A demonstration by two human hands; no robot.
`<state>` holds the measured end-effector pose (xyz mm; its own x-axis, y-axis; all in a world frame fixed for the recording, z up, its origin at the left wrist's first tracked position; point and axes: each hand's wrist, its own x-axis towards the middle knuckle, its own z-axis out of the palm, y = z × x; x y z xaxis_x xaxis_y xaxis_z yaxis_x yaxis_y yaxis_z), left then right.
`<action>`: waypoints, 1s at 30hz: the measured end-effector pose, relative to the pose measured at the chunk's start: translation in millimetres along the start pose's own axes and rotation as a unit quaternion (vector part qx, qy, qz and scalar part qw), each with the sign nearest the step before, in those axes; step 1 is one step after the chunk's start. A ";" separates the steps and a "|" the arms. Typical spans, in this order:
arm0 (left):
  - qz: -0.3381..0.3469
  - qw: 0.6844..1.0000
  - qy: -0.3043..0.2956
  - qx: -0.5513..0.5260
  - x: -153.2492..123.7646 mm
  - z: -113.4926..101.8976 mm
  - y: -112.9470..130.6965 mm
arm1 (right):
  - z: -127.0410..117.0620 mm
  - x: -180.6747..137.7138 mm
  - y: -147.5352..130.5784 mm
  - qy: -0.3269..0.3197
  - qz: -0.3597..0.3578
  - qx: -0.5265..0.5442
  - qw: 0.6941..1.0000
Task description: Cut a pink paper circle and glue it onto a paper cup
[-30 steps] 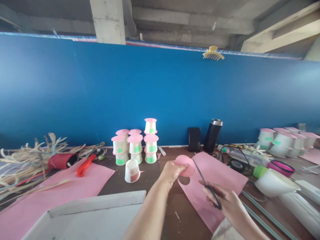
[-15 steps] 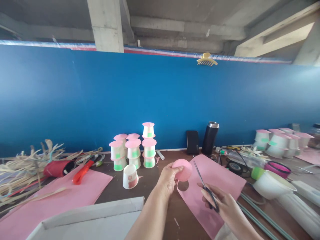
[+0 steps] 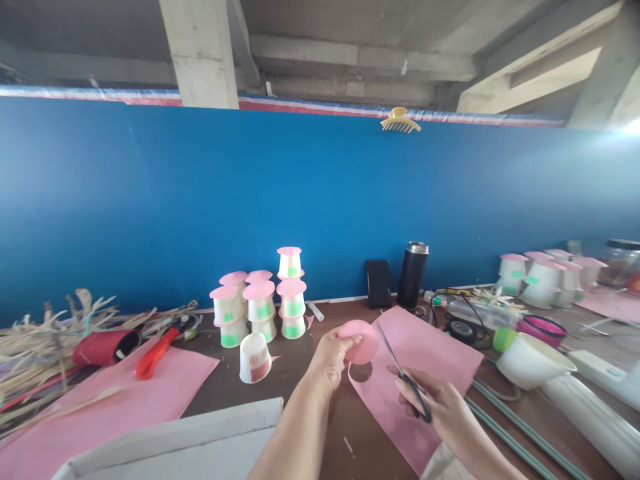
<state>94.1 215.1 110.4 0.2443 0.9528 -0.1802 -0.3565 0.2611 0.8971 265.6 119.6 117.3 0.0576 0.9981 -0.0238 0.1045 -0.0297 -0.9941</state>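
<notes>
Between thumb and fingers, my left hand (image 3: 327,360) pinches a round pink paper disc (image 3: 364,341). Black-handled scissors (image 3: 404,373) are gripped in my right hand (image 3: 436,399), blades nearly together and pointing up and away, just right of the disc. Beneath both hands lies a pink paper sheet (image 3: 430,347) with a rounded cut-out at its left edge. A white paper cup (image 3: 255,359) stands upside down left of my left hand. Behind it rise stacked paper cups (image 3: 261,305) with pink discs and green patches.
A white box (image 3: 180,440) lies in front at left. Farther left are pink sheets (image 3: 185,380), a red-handled tool (image 3: 155,353) and pale strips (image 3: 40,347). A phone (image 3: 379,283) and black flask (image 3: 413,275) stand along the blue partition (image 3: 320,187). Green rods (image 3: 510,427) and a white container (image 3: 535,360) lie right.
The whole scene has shifted slightly left in the view as the camera turned a little right. Both hands keep the same hold on the disc and the scissors.
</notes>
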 end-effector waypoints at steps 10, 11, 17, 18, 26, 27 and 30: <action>0.002 1.000 -0.004 0.020 2.6 -0.3 -1.8 | -2.9 0.8 4.3 -0.011 -0.007 -0.011 1.000; 0.003 1.000 -0.006 0.021 3.1 -0.5 -2.2 | -2.7 0.9 4.6 -0.010 -0.007 -0.011 1.000; 0.009 1.000 -0.007 0.028 0.3 0.5 0.1 | -2.7 3.3 10.4 0.003 -0.004 0.010 1.000; 0.010 0.999 -0.006 0.030 -0.6 0.8 0.8 | -3.2 3.7 11.5 0.001 -0.002 0.008 1.000; 0.013 0.999 -0.005 0.029 -2.8 2.4 3.1 | -5.1 4.9 12.5 -0.009 0.004 -0.011 1.000; 0.015 1.000 -0.006 0.027 -3.1 2.8 3.2 | -5.1 4.9 12.6 -0.010 0.004 -0.011 1.000; 0.020 0.999 -0.008 0.024 -3.8 3.9 3.8 | -5.5 5.3 14.1 -0.012 0.004 -0.006 1.000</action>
<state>95.3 211.9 116.1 0.2450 0.9598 -0.1370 -0.3230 0.2140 0.9219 272.8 124.2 103.8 0.0337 0.9988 -0.0343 0.1156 -0.0380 -0.9926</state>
